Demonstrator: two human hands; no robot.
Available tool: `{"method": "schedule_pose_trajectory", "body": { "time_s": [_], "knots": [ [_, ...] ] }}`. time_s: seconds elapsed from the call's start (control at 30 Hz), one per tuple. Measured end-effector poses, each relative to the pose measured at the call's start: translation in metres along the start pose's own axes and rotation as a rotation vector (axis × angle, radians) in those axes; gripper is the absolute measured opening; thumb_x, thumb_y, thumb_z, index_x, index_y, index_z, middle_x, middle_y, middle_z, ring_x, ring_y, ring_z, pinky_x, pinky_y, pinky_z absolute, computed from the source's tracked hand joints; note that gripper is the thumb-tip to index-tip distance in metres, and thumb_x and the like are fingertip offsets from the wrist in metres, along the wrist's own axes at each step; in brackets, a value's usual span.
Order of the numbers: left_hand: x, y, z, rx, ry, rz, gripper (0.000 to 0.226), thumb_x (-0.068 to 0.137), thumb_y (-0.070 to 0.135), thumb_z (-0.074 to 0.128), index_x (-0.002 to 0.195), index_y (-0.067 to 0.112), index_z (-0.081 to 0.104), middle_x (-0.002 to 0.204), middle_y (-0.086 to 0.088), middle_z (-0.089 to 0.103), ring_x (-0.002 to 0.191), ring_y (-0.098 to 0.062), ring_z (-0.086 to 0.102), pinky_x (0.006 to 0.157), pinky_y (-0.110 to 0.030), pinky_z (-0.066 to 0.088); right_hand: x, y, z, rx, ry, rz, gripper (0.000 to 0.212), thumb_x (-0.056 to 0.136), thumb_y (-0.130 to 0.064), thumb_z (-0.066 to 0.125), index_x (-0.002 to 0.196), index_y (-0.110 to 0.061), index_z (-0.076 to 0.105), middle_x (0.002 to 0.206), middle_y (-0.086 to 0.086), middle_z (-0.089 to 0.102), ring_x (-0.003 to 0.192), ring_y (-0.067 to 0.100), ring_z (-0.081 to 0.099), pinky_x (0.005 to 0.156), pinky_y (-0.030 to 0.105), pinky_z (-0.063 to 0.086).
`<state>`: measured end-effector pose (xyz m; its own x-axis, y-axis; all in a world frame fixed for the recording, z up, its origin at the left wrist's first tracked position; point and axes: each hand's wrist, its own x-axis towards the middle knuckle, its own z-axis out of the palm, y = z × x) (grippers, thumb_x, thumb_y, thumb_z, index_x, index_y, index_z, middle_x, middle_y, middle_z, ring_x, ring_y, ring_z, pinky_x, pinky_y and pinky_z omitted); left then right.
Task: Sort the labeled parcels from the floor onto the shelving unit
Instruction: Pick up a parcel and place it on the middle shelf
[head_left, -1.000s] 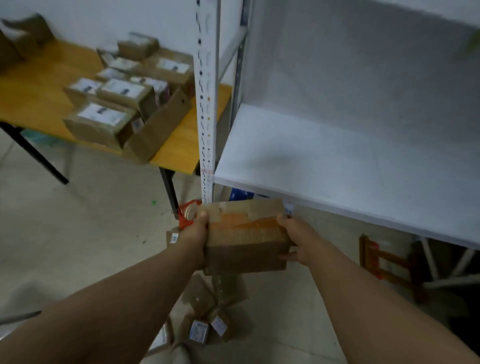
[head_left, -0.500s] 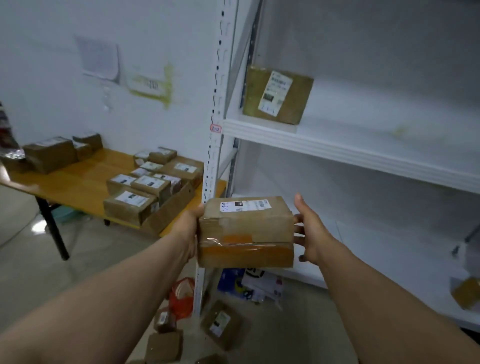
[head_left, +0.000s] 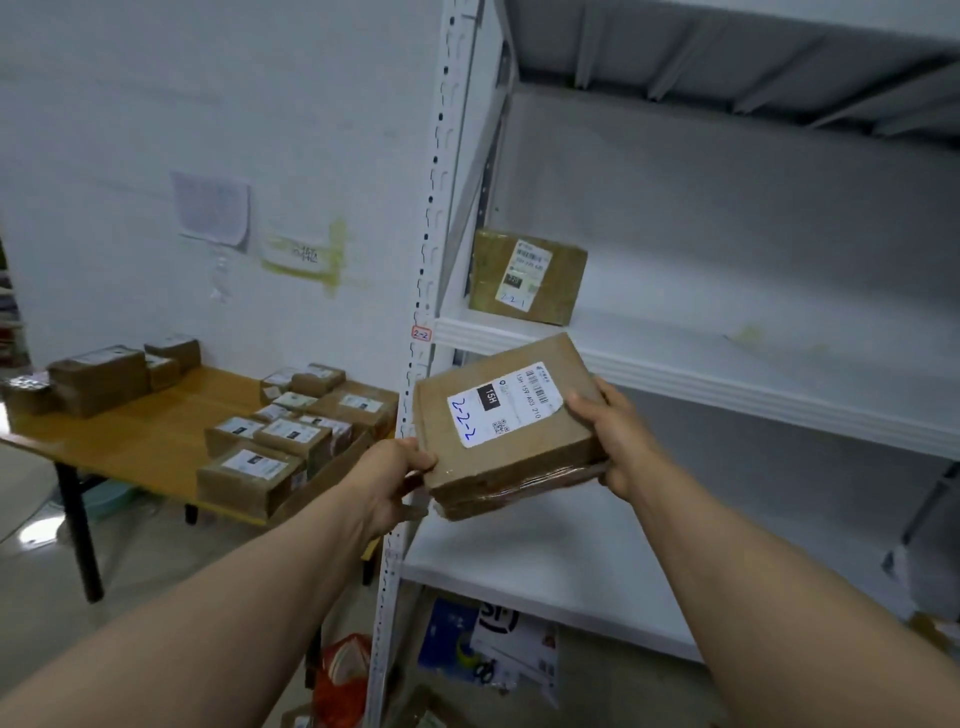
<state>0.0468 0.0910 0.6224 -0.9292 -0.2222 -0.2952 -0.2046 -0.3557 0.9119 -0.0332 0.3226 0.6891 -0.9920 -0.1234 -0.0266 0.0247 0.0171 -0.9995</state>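
I hold a flat brown cardboard parcel (head_left: 524, 462) in both hands, tilted so its white label with blue handwriting "2-2-2" faces me. My left hand (head_left: 395, 478) grips its lower left corner. My right hand (head_left: 613, 431) grips its right edge. The parcel hangs in front of the white shelving unit (head_left: 675, 364), just below the front lip of the shelf whose post carries a small red "2-2" tag (head_left: 421, 333). One labeled parcel (head_left: 527, 275) stands on that shelf at its left end.
A wooden table (head_left: 145, 436) at the left carries several labeled parcels and an open carton. The shelf below (head_left: 545, 566) shows bare white board. On the floor under the unit lie a blue-and-white bag (head_left: 488, 644), an orange bag (head_left: 343, 670) and more parcels.
I have raised the parcel from near the floor to shelf height and tilted it, so its label now faces me. My view has lifted from the lower shelf to the upper one.
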Motion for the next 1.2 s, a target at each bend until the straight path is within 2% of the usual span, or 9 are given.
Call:
{"method": "schedule_pose_trajectory", "body": {
  "time_s": [0.2,0.37,0.5,0.57,0.77,0.93,1.03,1.1,1.2],
  "knots": [
    [0.0,0.014,0.007,-0.038,-0.153,0.044,0.086,0.07,0.03,0.083,0.143,0.014,0.038,0.112,-0.021,0.071,0.095,-0.043,0.071,0.085,-0.057,0.055,-0.002,-0.072,0.019,-0.17,-0.054,-0.354,0.033,0.081,-0.008,0.075,0.097,-0.036,0.076,0.103,-0.008,0.074,0.071,0.004,0.071,0.051,0.013,0.049],
    [0.003,0.042,0.011,-0.039,-0.261,0.106,0.052,0.08,0.037,0.073,0.122,0.01,0.058,0.108,-0.022,0.072,0.093,-0.04,0.072,0.085,-0.05,0.057,0.001,-0.116,0.022,-0.194,-0.033,-0.571,0.036,0.076,-0.013,0.079,0.106,-0.031,0.07,0.106,-0.009,0.068,0.089,0.005,0.067,0.066,0.011,0.05],
    [0.008,0.066,0.023,-0.045,-0.309,0.209,0.038,0.09,0.031,0.069,0.12,0.012,0.055,0.106,-0.017,0.074,0.097,-0.039,0.071,0.081,-0.05,0.059,0.01,-0.124,0.022,-0.135,0.171,-0.623,0.091,0.067,-0.046,0.084,0.143,-0.036,0.036,0.146,-0.002,0.041,0.128,0.014,0.047,0.106,0.032,0.043],
    [0.011,0.076,0.033,-0.06,-0.317,0.261,0.035,0.09,0.03,0.069,0.117,0.014,0.053,0.106,-0.016,0.074,0.096,-0.04,0.071,0.082,-0.051,0.059,0.013,-0.125,0.024,-0.029,0.197,-0.576,0.112,0.059,-0.058,0.084,0.15,-0.038,0.023,0.153,0.0,0.034,0.134,0.019,0.045,0.113,0.04,0.04],
    [0.024,0.099,0.076,-0.175,-0.334,0.329,0.053,0.091,0.029,0.068,0.135,0.015,0.041,0.121,-0.02,0.066,0.094,-0.042,0.071,0.089,-0.055,0.055,0.021,-0.12,0.032,0.106,0.26,-0.559,0.085,0.055,-0.062,0.082,0.125,-0.037,0.04,0.133,-0.001,0.053,0.113,0.02,0.063,0.099,0.045,0.054],
    [0.04,0.125,0.107,-0.305,-0.416,0.355,0.056,0.091,0.03,0.067,0.138,0.018,0.038,0.121,-0.017,0.067,0.094,-0.037,0.072,0.082,-0.05,0.058,0.033,-0.12,0.027,-0.046,0.284,-0.649,0.088,0.061,-0.059,0.079,0.139,-0.048,0.039,0.142,0.002,0.051,0.121,0.021,0.058,0.106,0.046,0.048],
    [0.05,0.142,0.117,-0.101,-0.441,0.356,0.062,0.083,0.044,0.073,0.134,0.026,0.041,0.119,-0.005,0.069,0.103,-0.029,0.069,0.088,-0.054,0.05,0.04,-0.123,0.014,-0.05,0.313,-0.688,0.087,0.067,-0.05,0.079,0.142,-0.05,0.036,0.14,-0.001,0.054,0.123,0.018,0.058,0.106,0.045,0.047],
    [0.057,0.153,0.123,0.123,-0.376,0.385,0.064,0.076,0.05,0.078,0.127,0.029,0.045,0.119,0.005,0.064,0.109,-0.018,0.059,0.093,-0.053,0.041,0.043,-0.124,-0.001,0.002,0.344,-0.688,0.082,0.071,-0.044,0.08,0.14,-0.045,0.036,0.131,-0.007,0.063,0.11,0.01,0.066,0.097,0.039,0.052],
    [0.07,0.163,0.139,0.226,-0.386,0.534,0.054,0.08,0.031,0.08,0.124,0.016,0.051,0.12,-0.002,0.064,0.104,-0.013,0.059,0.093,-0.037,0.04,0.051,-0.12,-0.02,0.051,0.417,-0.637,0.065,0.078,-0.04,0.081,0.126,-0.04,0.038,0.121,-0.009,0.066,0.095,0.007,0.071,0.08,0.035,0.056]
  ]
}}
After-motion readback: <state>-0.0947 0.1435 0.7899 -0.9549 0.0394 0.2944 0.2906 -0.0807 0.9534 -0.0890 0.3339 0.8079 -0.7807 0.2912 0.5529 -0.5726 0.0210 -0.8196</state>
